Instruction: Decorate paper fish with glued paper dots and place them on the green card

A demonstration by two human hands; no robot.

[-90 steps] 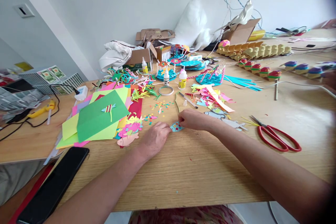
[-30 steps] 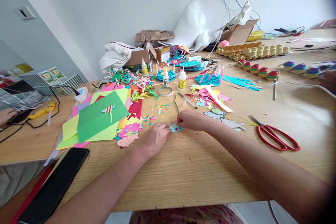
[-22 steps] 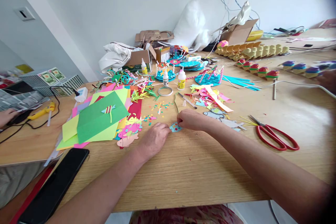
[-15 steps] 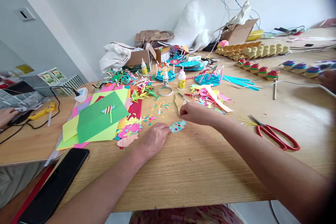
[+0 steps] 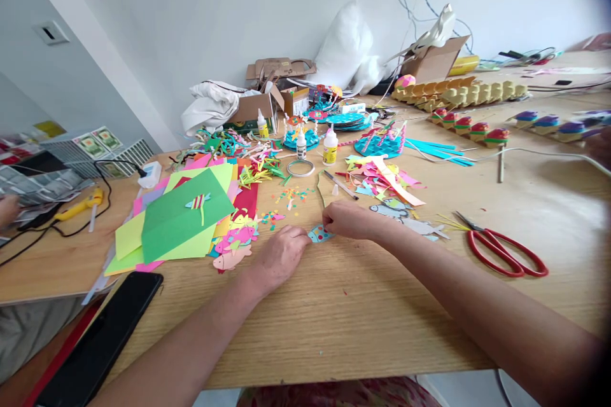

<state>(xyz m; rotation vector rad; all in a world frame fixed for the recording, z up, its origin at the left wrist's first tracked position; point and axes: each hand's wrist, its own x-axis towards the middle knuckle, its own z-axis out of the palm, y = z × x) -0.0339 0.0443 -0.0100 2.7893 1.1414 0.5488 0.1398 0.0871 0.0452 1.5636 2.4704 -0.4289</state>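
Observation:
A small blue paper fish (image 5: pixel 319 233) with coloured dots lies on the wooden table in front of me. My left hand (image 5: pixel 285 249) grips its left end, fingers together. Over its tail end, my right hand (image 5: pixel 352 219) is closed with fingertips down on the fish; whatever they pinch is hidden. Just beyond are loose paper dots (image 5: pixel 296 195) in several colours, a pen (image 5: pixel 341 185) and a narrow yellow-green paper piece (image 5: pixel 321 189). Grey-blue paper fish (image 5: pixel 420 227) lie partly behind my right forearm. Pink cut-out fish (image 5: pixel 233 257) are left of my left hand.
Coloured paper sheets (image 5: pixel 186 216) and a black phone (image 5: pixel 107 337) are at left. Red-handled scissors (image 5: pixel 506 251) lie right. Glue bottles (image 5: pixel 330 146), a tape roll (image 5: pixel 300 168) and paper scraps (image 5: pixel 377 178) stand further back. Another person's hand (image 5: pixel 8 210) shows at far left, near a yellow glue gun (image 5: pixel 79 205).
My right hand has come down and slightly left onto the fish's tail end, covering it. My left hand stays on the other end. The pen and grey-blue fish show more now.

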